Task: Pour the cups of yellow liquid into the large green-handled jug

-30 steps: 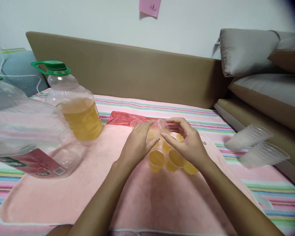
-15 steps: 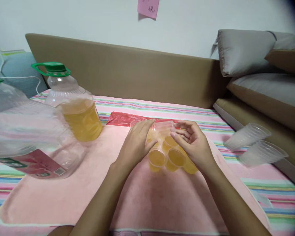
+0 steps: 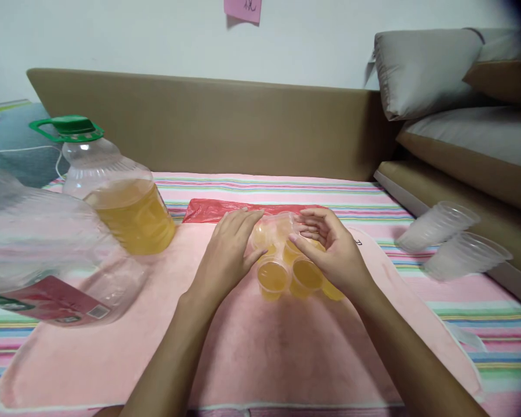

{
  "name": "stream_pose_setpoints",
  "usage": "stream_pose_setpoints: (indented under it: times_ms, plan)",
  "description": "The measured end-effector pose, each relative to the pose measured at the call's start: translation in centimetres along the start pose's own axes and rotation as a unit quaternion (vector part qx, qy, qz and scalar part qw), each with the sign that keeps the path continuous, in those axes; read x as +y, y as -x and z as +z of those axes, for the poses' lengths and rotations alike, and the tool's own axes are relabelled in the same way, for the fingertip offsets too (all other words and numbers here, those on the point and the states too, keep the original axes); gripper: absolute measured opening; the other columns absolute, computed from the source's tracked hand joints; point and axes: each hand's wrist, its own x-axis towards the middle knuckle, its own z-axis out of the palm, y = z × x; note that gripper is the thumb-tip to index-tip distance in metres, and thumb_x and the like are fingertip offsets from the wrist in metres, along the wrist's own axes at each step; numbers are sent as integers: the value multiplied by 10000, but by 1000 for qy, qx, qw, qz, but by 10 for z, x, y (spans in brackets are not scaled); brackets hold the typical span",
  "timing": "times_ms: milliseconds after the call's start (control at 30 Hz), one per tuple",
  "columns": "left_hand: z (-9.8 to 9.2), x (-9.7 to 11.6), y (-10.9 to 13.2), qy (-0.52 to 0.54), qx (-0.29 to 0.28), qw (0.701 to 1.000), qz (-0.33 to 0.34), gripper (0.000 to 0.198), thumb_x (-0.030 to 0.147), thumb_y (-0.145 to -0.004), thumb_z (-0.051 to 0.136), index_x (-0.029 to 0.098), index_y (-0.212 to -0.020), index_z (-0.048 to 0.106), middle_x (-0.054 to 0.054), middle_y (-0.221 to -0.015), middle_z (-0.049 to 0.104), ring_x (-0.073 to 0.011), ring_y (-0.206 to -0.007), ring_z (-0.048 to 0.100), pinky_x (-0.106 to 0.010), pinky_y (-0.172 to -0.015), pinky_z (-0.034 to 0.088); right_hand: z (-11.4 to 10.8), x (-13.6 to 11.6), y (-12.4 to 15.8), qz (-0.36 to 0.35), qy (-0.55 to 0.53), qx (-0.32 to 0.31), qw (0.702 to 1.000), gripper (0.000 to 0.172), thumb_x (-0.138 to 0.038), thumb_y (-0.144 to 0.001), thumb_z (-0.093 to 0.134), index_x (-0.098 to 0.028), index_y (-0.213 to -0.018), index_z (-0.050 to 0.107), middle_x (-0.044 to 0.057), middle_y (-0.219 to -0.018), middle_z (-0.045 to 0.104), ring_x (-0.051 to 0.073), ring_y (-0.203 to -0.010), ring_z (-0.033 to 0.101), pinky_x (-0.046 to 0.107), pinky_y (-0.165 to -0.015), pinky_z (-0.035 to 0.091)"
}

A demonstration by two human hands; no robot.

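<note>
Your left hand (image 3: 228,249) and right hand (image 3: 332,258) both pinch 1 clear cup (image 3: 281,223), right of the oil bottle (image 3: 121,202), just above the filled cups (image 3: 286,277); a sideways nudge could spill them.

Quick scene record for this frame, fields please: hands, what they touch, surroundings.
left hand: open, fingers at the clear cup
right hand: fingertips on same cup; grip unclear
filled cups: yellow liquid, clustered on pink towel
bottle: green cap, half full, upright
cup stacks: two, lying at right
</note>
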Motion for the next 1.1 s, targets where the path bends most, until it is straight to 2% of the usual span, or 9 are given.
stream_pose_setpoints:
  times_ms: [133,267,333,467,567,733,833,967,1100]
  plan:
    - [1,-1,1,14,6,1000,1,649,335,-986,836,234,-1553,534,-157,-1524,707,-375,-1429,660,-600,-1252,501,1,-3,0,8,-23,2,1000,611,-548,-840,901,-309,-1299,577,100,-1327,765,273,-1217,750,527,-1110,611]
    - [2,-4,2,20,12,999,-22,668,333,-970,855,236,-1547,533,-160,-1522,706,-384,-1401,677,-610,-1200,542,2,-9,2,10,-46,45,998,769,-646,-925,804,-334,-1522,432,111,-1374,717,263,-1191,753,523,-1077,626]
    - [2,-5,3,23,12,999,-33,669,342,-961,866,244,-1537,541,-152,-1504,717,-385,-1382,687,-603,-1172,564,1,-11,3,-13,-16,51,998,697,-640,-994,723,-356,-1561,435,109,-1402,684,264,-1212,737,516,-1062,628]
    - [3,-5,3,33,17,998,-41,636,368,-976,850,252,-1525,551,-139,-1490,727,-381,-1369,694,-599,-1161,572,-1,-12,6,-46,59,15,997,421,-606,-1078,602,-340,-1399,658,103,-1422,670,287,-1296,685,536,-1108,599]
    - [3,-5,3,37,17,998,-43,620,380,-993,831,238,-1527,550,-148,-1492,725,-383,-1375,689,-598,-1161,572,0,-13,7,-43,29,54,997,553,-588,-1090,586,-368,-1591,504,118,-1468,629,277,-1256,705,543,-1084,616]
    - [4,-4,3,48,14,997,-56,618,381,-996,828,237,-1529,552,-146,-1498,723,-382,-1395,681,-599,-1175,564,3,-13,7,-48,65,22,997,478,-594,-1063,626,-328,-1460,649,124,-1464,654,305,-1320,677,542,-1097,610]
    - [3,-2,3,63,9,995,-74,623,370,-991,830,241,-1534,553,-143,-1518,718,-379,-1409,681,-608,-1204,545,3,-14,7,-47,47,53,996,638,-582,-1063,631,-345,-1635,477,135,-1523,621,278,-1253,709,560,-1116,603]
    - [3,0,3,78,-6,992,-102,631,370,-989,825,254,-1546,554,-139,-1564,698,-382,-1454,663,-635,-1260,494,2,-17,7,-61,95,12,994,394,-588,-1067,621,-324,-1336,736,110,-1487,662,309,-1381,655,554,-1142,588]
    - [4,2,3,97,-21,984,-146,628,380,-992,817,214,-1542,564,-161,-1595,675,-382,-1492,636,-608,-1251,512,3,-19,8,-41,67,32,996,545,-586,-1082,595,-353,-1574,582,114,-1556,630,293,-1327,683,562,-1128,598]
